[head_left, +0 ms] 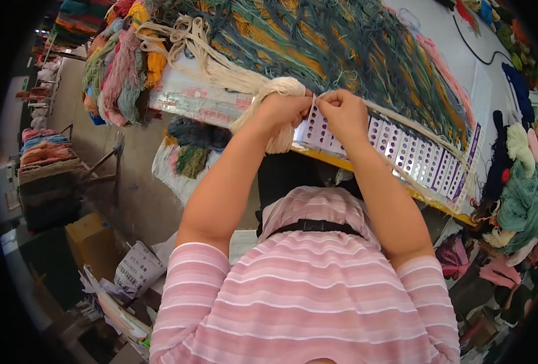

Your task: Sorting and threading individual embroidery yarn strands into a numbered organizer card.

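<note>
My left hand [286, 111] is closed around a thick hank of cream yarn [284, 86], whose loops hang over the wrist and below the palm. Its fingertips meet the left edge of a narrow white card with a column of dark holes [315, 121]. On the card's other side, my right hand [345, 116] is closed in a pinch at the upper end. Whatever lies between those right fingertips is too small to make out. More white punched cards [396, 141] lie side by side along the table's front edge, to the right of both hands.
Green, grey and mustard yarn [317, 42] covers the table beyond my hands. Cream strands [220, 68] trail off to the left. Coloured hanks [120, 79] hang at the left, and teal yarn [527, 209] sits at the right. A cardboard box [90, 239] stands at lower left.
</note>
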Demonstrator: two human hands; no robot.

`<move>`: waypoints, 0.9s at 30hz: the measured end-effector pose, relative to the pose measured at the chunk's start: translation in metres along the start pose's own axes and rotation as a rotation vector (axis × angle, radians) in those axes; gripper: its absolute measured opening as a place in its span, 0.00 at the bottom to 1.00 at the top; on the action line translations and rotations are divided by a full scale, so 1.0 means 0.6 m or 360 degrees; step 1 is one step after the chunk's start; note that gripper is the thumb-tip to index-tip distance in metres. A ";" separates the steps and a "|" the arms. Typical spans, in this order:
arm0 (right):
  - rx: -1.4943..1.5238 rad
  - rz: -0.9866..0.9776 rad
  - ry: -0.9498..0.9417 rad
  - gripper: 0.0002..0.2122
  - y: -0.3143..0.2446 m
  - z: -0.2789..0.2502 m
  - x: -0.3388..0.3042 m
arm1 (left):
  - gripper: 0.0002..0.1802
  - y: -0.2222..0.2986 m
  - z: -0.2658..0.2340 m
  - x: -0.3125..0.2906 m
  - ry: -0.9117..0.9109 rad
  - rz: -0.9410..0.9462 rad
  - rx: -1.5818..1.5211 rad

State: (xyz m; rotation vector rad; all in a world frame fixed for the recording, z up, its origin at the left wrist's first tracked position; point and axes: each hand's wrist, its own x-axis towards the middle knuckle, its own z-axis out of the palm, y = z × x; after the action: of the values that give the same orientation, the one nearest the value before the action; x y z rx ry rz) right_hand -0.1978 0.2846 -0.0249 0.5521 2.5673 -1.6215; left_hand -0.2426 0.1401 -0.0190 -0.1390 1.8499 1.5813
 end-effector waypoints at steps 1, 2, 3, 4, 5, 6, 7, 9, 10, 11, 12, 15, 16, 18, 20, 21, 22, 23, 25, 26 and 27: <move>0.0002 0.0018 -0.0010 0.06 0.004 0.006 -0.008 | 0.06 -0.002 -0.005 0.002 -0.0151 0.0077 -0.0073; -0.0192 -0.0255 0.0171 0.05 0.006 0.012 -0.015 | 0.08 0.001 -0.001 0.000 -0.0110 0.0081 -0.0047; -0.0385 -0.0530 0.0349 0.04 0.008 0.017 -0.020 | 0.08 0.001 -0.001 0.000 -0.0108 0.0063 -0.0053; -0.0401 -0.0541 0.0319 0.05 0.012 0.021 -0.024 | 0.08 0.000 -0.001 0.003 -0.0078 0.0068 -0.0016; -0.0402 -0.0530 0.0312 0.05 0.015 0.022 -0.028 | 0.08 0.000 -0.001 0.005 -0.0052 0.0078 0.0025; -0.0274 -0.0632 0.0318 0.05 0.020 0.021 -0.032 | 0.09 -0.002 0.000 0.006 -0.0039 0.0069 0.0025; -0.0146 -0.0733 0.0325 0.05 0.024 0.020 -0.036 | 0.09 0.000 -0.001 0.009 -0.0041 0.0059 0.0023; -0.0032 -0.0739 0.0211 0.07 0.039 0.010 -0.026 | 0.08 0.001 -0.003 0.011 -0.0077 0.0038 0.0123; 0.0081 -0.0757 0.0100 0.10 0.044 0.008 -0.023 | 0.08 -0.002 -0.003 0.009 -0.0078 0.0029 0.0123; 0.0079 -0.0752 0.0099 0.10 0.039 0.005 -0.025 | 0.09 -0.001 -0.001 0.009 0.0076 -0.0029 0.0256; 0.0025 -0.0612 0.0025 0.10 0.030 -0.001 -0.027 | 0.10 0.001 0.000 0.007 0.0231 -0.0087 0.0387; -0.0200 -0.0664 0.0049 0.11 0.032 -0.009 -0.027 | 0.13 0.033 -0.056 -0.015 0.0563 0.0146 0.0374; -0.0363 -0.0868 0.0108 0.11 0.030 -0.005 -0.030 | 0.17 0.004 -0.124 -0.001 0.0704 0.0173 0.0284; -0.0514 -0.0845 0.0104 0.10 0.030 -0.004 -0.030 | 0.12 0.038 -0.164 -0.024 0.0717 0.0227 -0.0270; -0.0664 -0.0832 0.0088 0.10 0.024 -0.006 -0.030 | 0.11 0.043 -0.160 -0.040 0.0593 0.0299 -0.0492; -0.0858 -0.0788 0.0061 0.08 0.014 -0.010 -0.031 | 0.11 0.052 -0.150 -0.055 0.0466 0.0365 -0.0714; -0.1052 -0.0741 0.0035 0.07 0.009 -0.013 -0.030 | 0.10 0.055 -0.145 -0.060 0.0373 0.0287 -0.0862; -0.1052 -0.0745 0.0039 0.07 0.006 -0.014 -0.029 | 0.10 0.051 -0.143 -0.060 0.0373 0.0293 -0.0861; -0.1140 -0.0825 0.0147 0.04 0.002 -0.019 -0.027 | 0.12 0.037 -0.140 -0.054 -0.0048 0.0442 -0.1248; -0.1147 -0.0834 0.0151 0.04 -0.001 -0.021 -0.025 | 0.10 0.033 -0.133 -0.055 -0.0071 0.0420 -0.1274; -0.1082 -0.0989 0.0233 0.03 -0.004 -0.024 -0.024 | 0.10 0.034 -0.119 -0.057 -0.0078 0.0428 -0.1278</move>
State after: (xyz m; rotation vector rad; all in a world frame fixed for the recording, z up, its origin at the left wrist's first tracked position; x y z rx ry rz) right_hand -0.1831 0.2928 -0.0131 -0.2111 3.3361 -0.6615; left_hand -0.2573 0.0692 0.0186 -0.2079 1.1295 2.4166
